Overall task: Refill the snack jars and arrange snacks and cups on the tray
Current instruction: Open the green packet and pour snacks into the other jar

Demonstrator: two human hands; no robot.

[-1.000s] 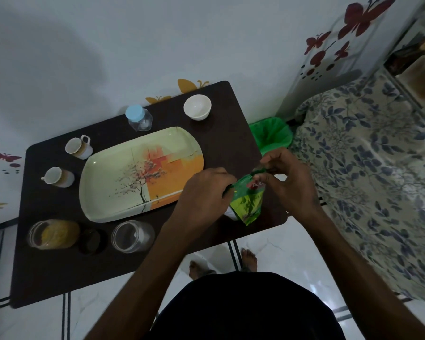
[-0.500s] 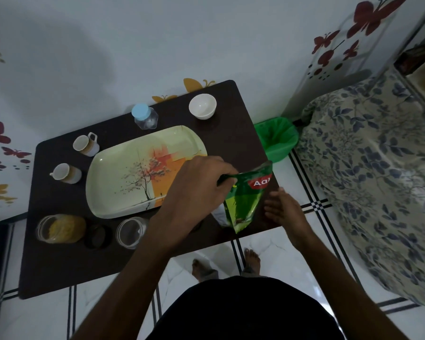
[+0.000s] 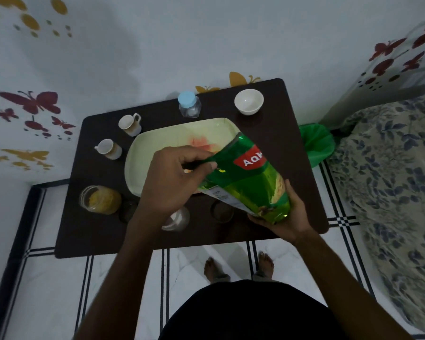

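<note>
One green snack packet (image 3: 245,177) is up in the centre of the frame, tilted over the near edge of the tray, and both hands are on it: the left hand (image 3: 172,182) pinches its upper left edge between thumb and curled fingers, while the right hand (image 3: 284,217) cups the bottom end from below, fingers wrapped round it. One pale tray (image 3: 182,133) with a painted pattern lies in the middle of the dark brown table (image 3: 268,133). Count the cups: two, a cup with its handle up (image 3: 130,123) and a second cup (image 3: 108,148), both left of the tray. One white bowl (image 3: 248,102) sits at the upper right corner of the table, and just left of it one small clear jar with a blue lid (image 3: 189,105). Jars along the near edge: one jar of yellow snack (image 3: 100,199) at lower left, one clear open jar (image 3: 176,218) half hidden under the left wrist, and a darker round thing (image 3: 221,212) beneath the packet, too dim to tell what. Beyond the table's right edge, a green bin (image 3: 315,146). A white wall with butterfly stickers (image 3: 32,103) is at the back, a floral bedspread (image 3: 390,173) fills the right side, and there is white tiled floor (image 3: 47,290) with dark lines below, with two bare feet (image 3: 216,271) on it.
</note>
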